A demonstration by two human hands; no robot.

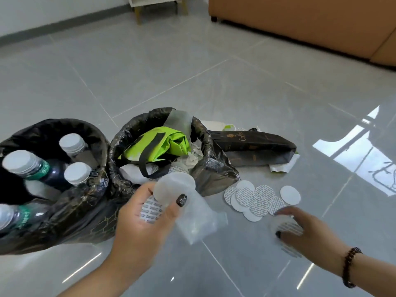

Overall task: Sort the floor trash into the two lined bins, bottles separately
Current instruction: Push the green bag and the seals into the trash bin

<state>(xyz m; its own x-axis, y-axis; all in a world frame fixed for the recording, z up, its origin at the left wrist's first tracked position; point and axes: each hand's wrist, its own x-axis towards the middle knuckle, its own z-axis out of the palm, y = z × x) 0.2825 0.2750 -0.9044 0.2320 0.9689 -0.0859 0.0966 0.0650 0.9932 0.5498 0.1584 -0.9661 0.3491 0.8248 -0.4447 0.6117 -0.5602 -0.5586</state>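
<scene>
Left hand at 6 o'clock grips round discs + a clear plastic bag. Right hand at 4 o'clock is blurred, fingers curled on a printed disc on the floor. More discs lie loose just beyond it. Bottle bin at 9 o'clock w/ capped bottles. Trash bin centre, green bag inside. Black coffee pack behind it at 1 o'clock.

- Floor: glossy grey tile, mirror-smooth.
- Bin liners: thin black plastic film, crinkled and shiny.
- Bottles: clear plastic, matt white caps.
- Round seals: matt white discs, probably foil-backed paper.
- Green bag: matt cloth.
- Coffee pouch: dark, satin-finished.
</scene>
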